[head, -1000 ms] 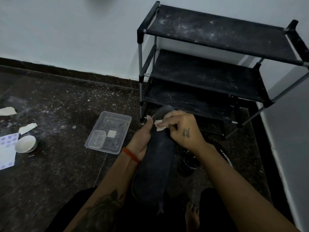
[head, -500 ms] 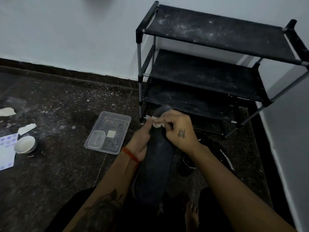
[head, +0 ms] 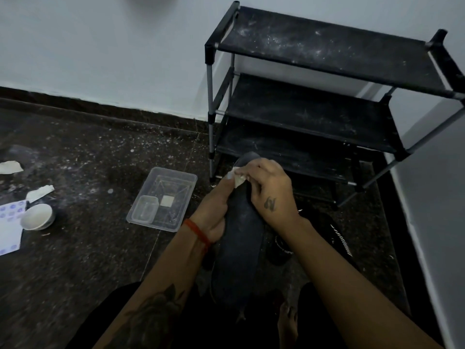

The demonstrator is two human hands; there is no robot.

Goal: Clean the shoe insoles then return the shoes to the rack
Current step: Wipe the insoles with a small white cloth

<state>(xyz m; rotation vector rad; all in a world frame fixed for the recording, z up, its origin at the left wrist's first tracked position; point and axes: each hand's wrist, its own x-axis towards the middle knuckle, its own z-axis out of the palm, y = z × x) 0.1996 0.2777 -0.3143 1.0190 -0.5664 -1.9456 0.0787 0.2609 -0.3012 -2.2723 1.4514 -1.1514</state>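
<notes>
A long dark insole [head: 239,245] stands tilted in front of me, toe end up near the rack. My left hand [head: 214,210] grips its left edge from behind, a red thread on the wrist. My right hand [head: 269,190] pinches a small white wipe [head: 236,178] against the insole's upper part. A black shoe [head: 312,238] with white marks lies on the floor under my right forearm, mostly hidden. The black three-shelf shoe rack [head: 314,107] stands bare against the wall just beyond.
A clear plastic tray [head: 173,187] holding a small clear tub [head: 144,210] sits on the dark floor to the left. Farther left are a white bowl [head: 37,217], torn paper scraps [head: 39,192] and a printed sheet [head: 8,227]. My bare foot [head: 286,321] is below.
My right hand with the wipe has slid up and left along the insole's top. The left hand keeps its hold.
</notes>
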